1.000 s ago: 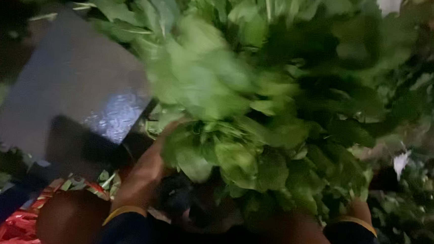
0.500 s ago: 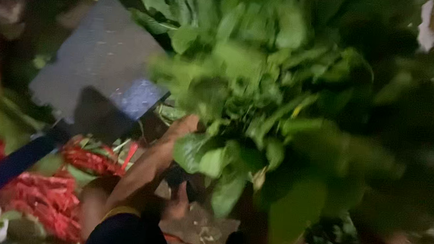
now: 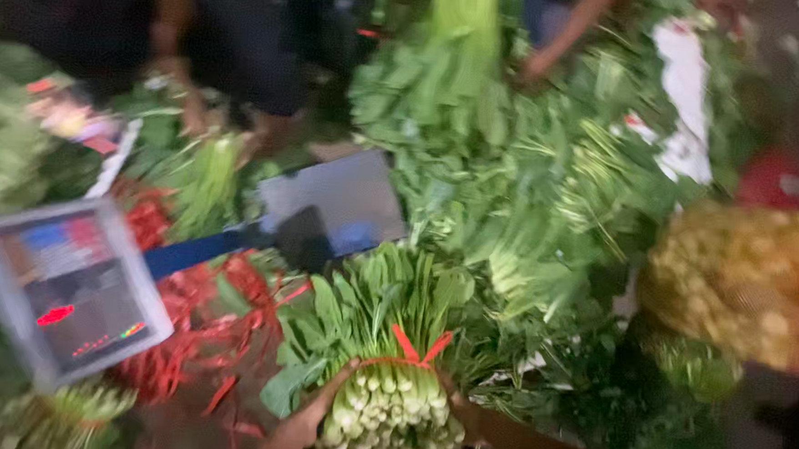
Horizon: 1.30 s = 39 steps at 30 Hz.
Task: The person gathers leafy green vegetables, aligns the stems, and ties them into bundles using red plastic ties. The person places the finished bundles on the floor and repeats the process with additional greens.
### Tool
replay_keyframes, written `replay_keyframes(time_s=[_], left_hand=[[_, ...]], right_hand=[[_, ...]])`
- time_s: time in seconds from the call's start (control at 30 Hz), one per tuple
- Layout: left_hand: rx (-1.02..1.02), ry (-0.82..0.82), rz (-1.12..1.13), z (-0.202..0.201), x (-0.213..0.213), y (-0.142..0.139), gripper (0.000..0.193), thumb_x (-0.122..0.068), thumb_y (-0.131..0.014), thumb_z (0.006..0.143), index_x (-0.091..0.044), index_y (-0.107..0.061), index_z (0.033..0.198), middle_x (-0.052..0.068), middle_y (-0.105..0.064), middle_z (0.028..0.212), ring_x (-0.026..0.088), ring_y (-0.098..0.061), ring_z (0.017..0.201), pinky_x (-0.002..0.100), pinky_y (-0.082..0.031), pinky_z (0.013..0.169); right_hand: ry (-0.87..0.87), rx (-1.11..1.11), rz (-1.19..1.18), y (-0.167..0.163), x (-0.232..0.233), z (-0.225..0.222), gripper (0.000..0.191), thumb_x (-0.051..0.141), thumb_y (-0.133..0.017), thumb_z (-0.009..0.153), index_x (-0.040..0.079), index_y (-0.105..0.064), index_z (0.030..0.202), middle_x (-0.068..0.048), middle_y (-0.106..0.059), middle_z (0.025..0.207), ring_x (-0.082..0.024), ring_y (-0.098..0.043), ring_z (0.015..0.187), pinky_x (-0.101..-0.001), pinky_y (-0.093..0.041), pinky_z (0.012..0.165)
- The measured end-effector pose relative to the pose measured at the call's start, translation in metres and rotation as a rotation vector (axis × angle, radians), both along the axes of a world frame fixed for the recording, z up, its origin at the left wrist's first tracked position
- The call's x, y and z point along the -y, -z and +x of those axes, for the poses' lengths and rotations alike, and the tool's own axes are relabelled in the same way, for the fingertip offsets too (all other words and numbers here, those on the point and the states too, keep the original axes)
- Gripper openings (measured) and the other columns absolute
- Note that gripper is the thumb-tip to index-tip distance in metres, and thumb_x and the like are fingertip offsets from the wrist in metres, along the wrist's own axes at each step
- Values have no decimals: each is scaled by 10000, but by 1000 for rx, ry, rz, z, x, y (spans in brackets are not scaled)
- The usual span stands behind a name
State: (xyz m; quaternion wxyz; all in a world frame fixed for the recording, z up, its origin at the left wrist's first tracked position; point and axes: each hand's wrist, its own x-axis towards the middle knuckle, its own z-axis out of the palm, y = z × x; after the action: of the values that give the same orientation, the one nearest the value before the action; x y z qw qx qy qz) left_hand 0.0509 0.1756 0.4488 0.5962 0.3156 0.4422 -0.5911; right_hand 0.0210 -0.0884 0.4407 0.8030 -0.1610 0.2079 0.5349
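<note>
A bundle of leafy greens point(image 3: 384, 342) with pale cut stems, tied by a red band, lies pointing away from me at the bottom centre. My left hand point(image 3: 302, 424) grips its left side near the stems. My right hand point(image 3: 467, 419) holds its right side, mostly hidden behind the stems. The picture is blurred by motion.
A weighing scale with a grey platform point(image 3: 332, 203) and a tilted display point(image 3: 64, 284) stands to the left. Red chillies point(image 3: 189, 323) lie between them. Heaps of greens point(image 3: 511, 185) fill the middle, a yellow mesh sack point(image 3: 734, 278) sits right. Other people's arms point(image 3: 564, 33) reach in at the top.
The view has pulled back and swung right. The bundle, held upright close to the camera before, now lies lowered with its stems toward me and leaves pointing away.
</note>
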Motion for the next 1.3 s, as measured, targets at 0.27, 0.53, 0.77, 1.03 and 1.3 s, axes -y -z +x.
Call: replay_keyframes(time_s=[0.27, 0.53, 0.77, 1.03, 1.3], left_hand=[[66, -816, -196, -96, -98, -81, 747, -629, -624, 882, -111, -611, 1420, 154, -706, 1310, 290, -732, 1092, 478, -590, 983], [425, -1057, 151, -207, -191, -70, 853, -685, -675, 957, 39, -629, 1407, 206, -713, 1247, 282, -708, 1069, 411, -582, 961], [262, -1191, 287, -287, -279, -117, 826, -724, -548, 924, -200, -490, 1560, 61, -538, 1496, 191, -545, 1290, 412, -413, 1086], [152, -1606, 335, -367, -406, -210, 1060, -742, -637, 724, -138, -402, 1563, 190, -446, 1566, 362, -450, 1416, 546, -405, 1106], [167, -1680, 763, -434, -553, -321, 1234, -713, -696, 748, -69, -105, 1619, 235, -316, 1613, 366, -335, 1492, 539, -311, 1187]], right_hand=[[-559, -331, -255, -66, -103, 25, 986, 832, -278, 894, 123, -447, 1558, -167, -557, 1513, -321, -574, 1348, -526, -450, 1135], [-1375, 94, -1110, -141, -299, 34, 1025, 905, -165, 825, 259, -241, 1618, -97, -278, 1642, -320, -311, 1493, -612, -281, 1210], [-1469, 78, -693, -164, -452, -3, 1083, 911, -198, 800, 181, -417, 1569, -164, -489, 1591, -396, -514, 1419, -590, -393, 1170], [-1651, 260, -686, -173, -637, -30, 939, 805, -323, 878, 147, -486, 1527, -131, -594, 1493, -334, -591, 1326, -511, -458, 1112], [-1740, 784, -618, -249, -851, -61, 968, 811, -315, 897, 83, -519, 1502, -172, -621, 1472, -315, -642, 1275, -465, -489, 1073]])
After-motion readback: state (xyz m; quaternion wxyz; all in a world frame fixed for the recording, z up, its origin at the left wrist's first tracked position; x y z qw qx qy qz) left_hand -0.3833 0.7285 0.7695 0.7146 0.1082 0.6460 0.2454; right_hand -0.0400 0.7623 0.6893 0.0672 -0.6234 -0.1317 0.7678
